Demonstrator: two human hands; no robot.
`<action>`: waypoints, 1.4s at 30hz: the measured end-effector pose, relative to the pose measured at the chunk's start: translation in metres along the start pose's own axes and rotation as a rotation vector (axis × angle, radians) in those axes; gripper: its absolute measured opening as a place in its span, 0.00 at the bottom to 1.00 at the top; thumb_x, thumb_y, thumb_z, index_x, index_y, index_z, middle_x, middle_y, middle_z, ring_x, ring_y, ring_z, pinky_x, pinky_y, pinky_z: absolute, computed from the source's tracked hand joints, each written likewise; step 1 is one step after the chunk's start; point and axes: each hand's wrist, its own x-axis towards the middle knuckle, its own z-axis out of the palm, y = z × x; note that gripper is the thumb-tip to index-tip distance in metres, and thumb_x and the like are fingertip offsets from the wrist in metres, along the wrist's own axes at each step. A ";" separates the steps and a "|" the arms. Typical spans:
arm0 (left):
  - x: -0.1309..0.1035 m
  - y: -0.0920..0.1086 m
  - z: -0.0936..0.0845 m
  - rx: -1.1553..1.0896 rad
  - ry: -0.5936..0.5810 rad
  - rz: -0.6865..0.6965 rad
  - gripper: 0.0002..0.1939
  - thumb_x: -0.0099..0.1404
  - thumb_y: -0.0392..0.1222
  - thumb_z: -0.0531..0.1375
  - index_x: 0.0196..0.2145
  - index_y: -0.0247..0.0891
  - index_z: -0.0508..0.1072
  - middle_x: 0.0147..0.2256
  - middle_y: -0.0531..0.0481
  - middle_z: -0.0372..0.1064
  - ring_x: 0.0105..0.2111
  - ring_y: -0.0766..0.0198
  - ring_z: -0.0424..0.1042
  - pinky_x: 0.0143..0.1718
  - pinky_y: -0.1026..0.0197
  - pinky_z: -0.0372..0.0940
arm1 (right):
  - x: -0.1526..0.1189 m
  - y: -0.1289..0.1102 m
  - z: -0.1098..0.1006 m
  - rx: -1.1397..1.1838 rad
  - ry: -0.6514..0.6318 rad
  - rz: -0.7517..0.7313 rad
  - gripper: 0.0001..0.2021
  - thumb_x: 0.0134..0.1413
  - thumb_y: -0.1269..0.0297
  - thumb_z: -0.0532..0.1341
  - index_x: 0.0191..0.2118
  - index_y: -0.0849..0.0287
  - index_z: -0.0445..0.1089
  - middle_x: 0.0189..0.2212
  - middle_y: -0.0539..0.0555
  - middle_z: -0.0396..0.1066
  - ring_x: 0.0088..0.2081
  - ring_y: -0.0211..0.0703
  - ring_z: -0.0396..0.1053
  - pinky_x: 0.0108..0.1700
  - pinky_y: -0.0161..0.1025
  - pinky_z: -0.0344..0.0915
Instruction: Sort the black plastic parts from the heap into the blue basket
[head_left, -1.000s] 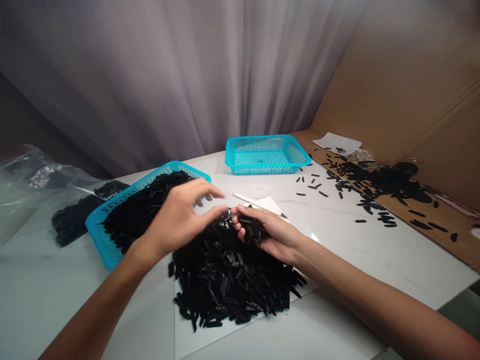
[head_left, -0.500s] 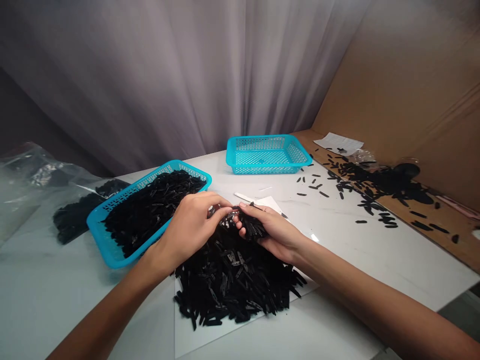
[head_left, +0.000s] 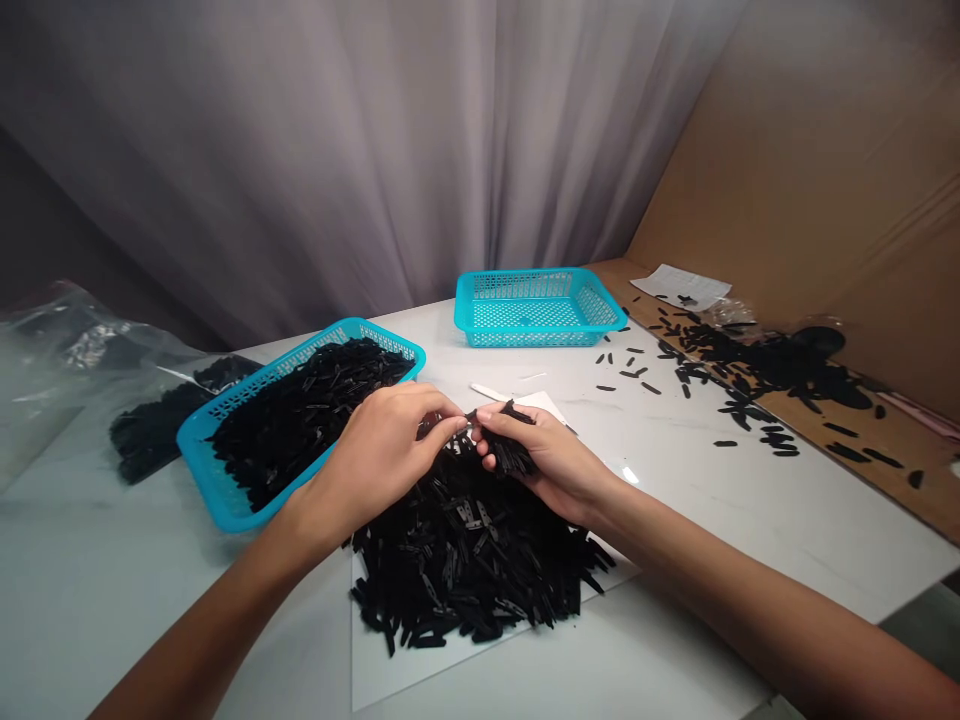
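Note:
Over a heap of black snap hair clips my two hands meet. My right hand is closed round a bunch of black hair clips, their ends fanning out below the thumb. The thumb and index finger of my left hand are pinched together beside the right fingertips, at the end of a small dark hair clip partly hidden by the fingers. Under the heap lies a white board. Left of my left hand stands a blue basket filled with similar black clips.
A second blue basket stands at the back. A white pen-like tool lies behind my hands. Loose black pieces spread over the right side, near a paper sheet and a cardboard wall. A plastic bag lies left.
Both hands stay almost in place, with the fingertips shifting slightly at the clip between them. The whole view has moved a little.

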 end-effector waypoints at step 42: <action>0.004 -0.003 -0.006 -0.086 0.049 0.224 0.06 0.68 0.38 0.62 0.38 0.42 0.80 0.37 0.52 0.78 0.37 0.64 0.74 0.41 0.61 0.67 | -0.003 -0.001 0.003 0.041 -0.048 0.096 0.11 0.53 0.62 0.71 0.30 0.64 0.74 0.27 0.51 0.71 0.27 0.31 0.67 0.31 0.28 0.67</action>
